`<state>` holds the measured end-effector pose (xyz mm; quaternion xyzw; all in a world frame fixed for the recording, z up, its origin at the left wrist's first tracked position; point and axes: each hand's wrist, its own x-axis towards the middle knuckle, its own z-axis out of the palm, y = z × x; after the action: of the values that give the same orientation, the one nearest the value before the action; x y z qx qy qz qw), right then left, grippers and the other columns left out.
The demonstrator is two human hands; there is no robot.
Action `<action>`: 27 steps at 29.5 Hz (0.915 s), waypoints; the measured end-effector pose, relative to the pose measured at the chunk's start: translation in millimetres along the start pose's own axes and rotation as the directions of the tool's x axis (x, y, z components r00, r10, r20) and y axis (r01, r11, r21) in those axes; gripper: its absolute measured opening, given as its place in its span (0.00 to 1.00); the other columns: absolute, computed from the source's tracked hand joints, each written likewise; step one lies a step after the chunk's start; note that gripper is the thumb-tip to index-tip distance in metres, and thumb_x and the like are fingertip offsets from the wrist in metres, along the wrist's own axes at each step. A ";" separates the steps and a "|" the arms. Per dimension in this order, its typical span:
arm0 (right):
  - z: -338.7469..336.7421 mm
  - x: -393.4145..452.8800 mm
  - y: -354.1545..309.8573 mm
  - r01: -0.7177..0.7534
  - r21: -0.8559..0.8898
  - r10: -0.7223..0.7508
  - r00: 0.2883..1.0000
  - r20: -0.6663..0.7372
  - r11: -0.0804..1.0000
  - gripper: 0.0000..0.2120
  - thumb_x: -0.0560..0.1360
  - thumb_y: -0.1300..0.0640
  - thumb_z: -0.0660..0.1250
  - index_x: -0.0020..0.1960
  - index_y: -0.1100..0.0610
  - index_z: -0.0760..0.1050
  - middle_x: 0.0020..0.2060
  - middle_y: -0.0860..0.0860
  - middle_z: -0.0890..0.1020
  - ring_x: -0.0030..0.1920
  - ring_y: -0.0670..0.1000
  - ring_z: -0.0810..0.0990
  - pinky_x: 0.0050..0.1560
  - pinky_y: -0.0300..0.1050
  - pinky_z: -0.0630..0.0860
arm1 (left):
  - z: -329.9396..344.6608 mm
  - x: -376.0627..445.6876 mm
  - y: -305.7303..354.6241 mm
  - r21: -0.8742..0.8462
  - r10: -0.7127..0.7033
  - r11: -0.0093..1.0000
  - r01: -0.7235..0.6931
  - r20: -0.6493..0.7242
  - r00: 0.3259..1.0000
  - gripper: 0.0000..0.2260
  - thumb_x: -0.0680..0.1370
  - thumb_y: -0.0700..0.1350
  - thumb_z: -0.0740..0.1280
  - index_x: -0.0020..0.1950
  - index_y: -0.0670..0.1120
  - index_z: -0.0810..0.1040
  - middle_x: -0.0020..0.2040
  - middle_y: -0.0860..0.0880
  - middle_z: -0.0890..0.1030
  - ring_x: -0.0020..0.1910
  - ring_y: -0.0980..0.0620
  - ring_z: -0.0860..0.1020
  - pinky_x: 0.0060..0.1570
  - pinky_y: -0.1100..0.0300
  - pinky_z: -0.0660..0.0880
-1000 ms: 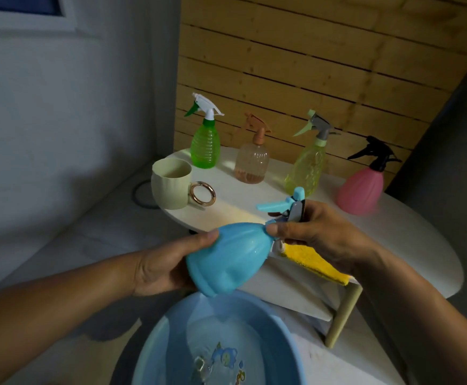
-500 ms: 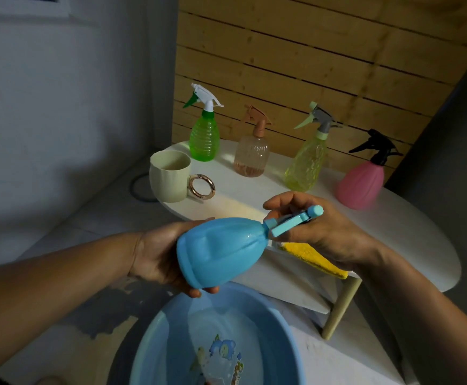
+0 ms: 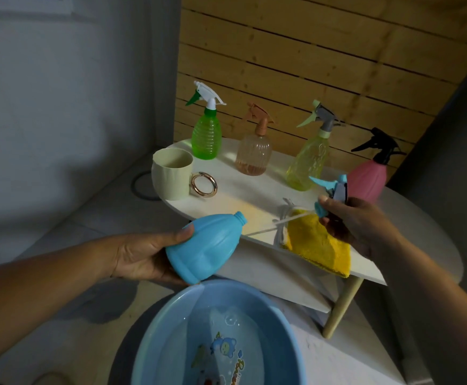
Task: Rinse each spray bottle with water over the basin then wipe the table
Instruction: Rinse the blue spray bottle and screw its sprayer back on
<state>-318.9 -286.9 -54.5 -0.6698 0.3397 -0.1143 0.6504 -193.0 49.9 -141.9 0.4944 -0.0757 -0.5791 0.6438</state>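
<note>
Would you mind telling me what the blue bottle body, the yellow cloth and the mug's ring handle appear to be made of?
Blue bottle body: likely opaque plastic, smooth with moulded ribs and soft sheen.
Yellow cloth: fuzzy pile, probably microfibre.
Ring handle: shiny rose-gold, looks metallic; possibly plated plastic.

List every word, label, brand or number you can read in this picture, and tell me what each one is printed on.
Round blue plastic basin: beside the cartoon figure on its inner floor runs a line of lettering that seems to start "Ra", cut off by the picture's lower edge and too blurred to read.
Blue plastic bottle body, gripped by the left hand: no text.
Blue spray head, gripped by the right hand: no text.
</note>
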 end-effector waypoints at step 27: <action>147.7 22.9 -17.8 0.506 -0.482 -0.372 0.860 0.350 0.715 0.18 0.80 0.45 0.68 0.65 0.53 0.77 0.52 0.50 0.82 0.36 0.49 0.81 0.33 0.40 0.75 | 2.1 26.1 -21.9 0.643 0.151 0.758 -0.109 -0.011 0.988 0.38 0.67 0.38 0.82 0.72 0.54 0.70 0.64 0.51 0.80 0.63 0.52 0.80 0.61 0.53 0.80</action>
<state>-208.5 -184.9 -63.2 -0.8997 0.1113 -0.0845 0.4136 -200.9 30.8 -169.1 0.6955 -0.2827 -0.4569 0.4771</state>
